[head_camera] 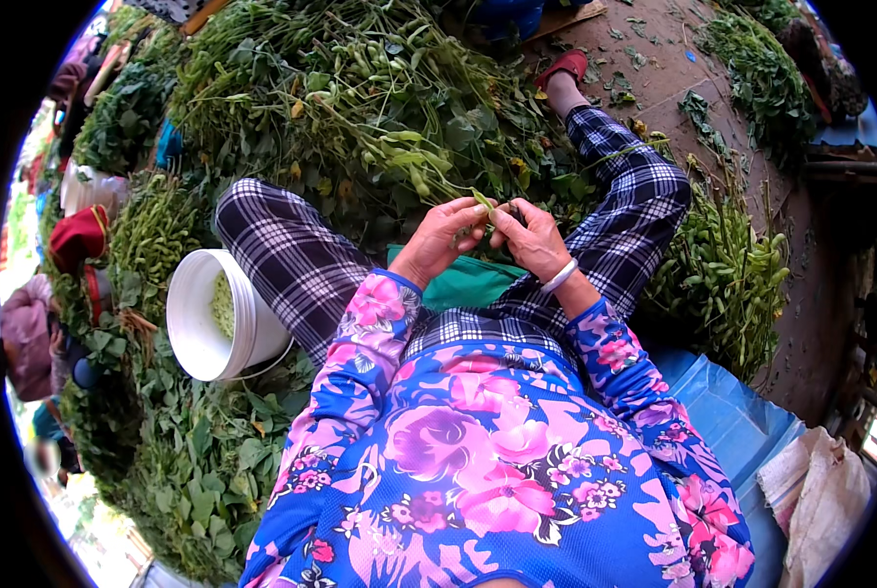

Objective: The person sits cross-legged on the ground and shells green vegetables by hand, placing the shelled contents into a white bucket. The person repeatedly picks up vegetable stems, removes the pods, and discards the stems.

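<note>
Between my two hands, above my lap, is a green bean pod (483, 199). My left hand (436, 237) pinches it between thumb and fingertips, and its other fingers are curled. At the pod's other side, the thumb of my right hand (534, 241) presses against it. Something small and dark shows by the right index finger; I cannot tell what it is. Just beyond my left hand, a stalk bearing plump pods (416, 165) lies on the heap. A green cloth or bag (468, 283) rests in my lap, below both hands.
A white plastic bucket (188, 323) with shelled green beans (222, 305) stands beside my left knee. Heaps of podded bean plants (321, 95) spread ahead and leftward. More plants (725, 272) lie at right, near a blue sheet (732, 411) and a sack (821, 485). Other people sit at far left.
</note>
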Available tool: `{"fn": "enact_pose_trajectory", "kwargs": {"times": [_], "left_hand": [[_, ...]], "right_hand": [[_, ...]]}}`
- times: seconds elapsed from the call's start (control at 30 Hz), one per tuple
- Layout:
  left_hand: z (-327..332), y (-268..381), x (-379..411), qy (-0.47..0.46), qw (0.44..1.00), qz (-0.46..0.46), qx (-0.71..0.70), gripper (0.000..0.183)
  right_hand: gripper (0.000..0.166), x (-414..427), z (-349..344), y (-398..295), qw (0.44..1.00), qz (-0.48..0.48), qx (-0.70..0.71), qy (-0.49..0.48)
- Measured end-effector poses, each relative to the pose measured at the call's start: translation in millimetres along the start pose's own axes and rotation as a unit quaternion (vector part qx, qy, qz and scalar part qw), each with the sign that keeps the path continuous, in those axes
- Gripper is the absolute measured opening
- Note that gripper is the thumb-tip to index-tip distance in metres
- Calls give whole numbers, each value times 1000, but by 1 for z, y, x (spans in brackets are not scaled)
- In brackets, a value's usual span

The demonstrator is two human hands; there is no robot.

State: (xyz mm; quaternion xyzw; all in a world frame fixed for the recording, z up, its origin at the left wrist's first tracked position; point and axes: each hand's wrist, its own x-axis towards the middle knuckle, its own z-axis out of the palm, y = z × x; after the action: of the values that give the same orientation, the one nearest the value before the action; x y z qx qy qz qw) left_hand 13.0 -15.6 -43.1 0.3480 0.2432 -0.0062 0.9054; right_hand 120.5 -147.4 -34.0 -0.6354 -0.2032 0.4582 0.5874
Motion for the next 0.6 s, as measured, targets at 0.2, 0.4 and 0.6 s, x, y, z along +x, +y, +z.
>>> {"fn": "enact_pose_trajectory", "kwargs": {"times": [0.2,0.4,0.6], "left_hand": [[-11,-14,6,30,999,15,18,15],[-6,-7,3,67,993,12,94,14],[-12,-4,2,26,993,5,116,14]], "right_hand": [[27,-2,0,8,998,14,-35,-53],[24,-4,-1,7,994,45,-51,-88],[24,-7,-7,-4,964,192,122,-141]]}}
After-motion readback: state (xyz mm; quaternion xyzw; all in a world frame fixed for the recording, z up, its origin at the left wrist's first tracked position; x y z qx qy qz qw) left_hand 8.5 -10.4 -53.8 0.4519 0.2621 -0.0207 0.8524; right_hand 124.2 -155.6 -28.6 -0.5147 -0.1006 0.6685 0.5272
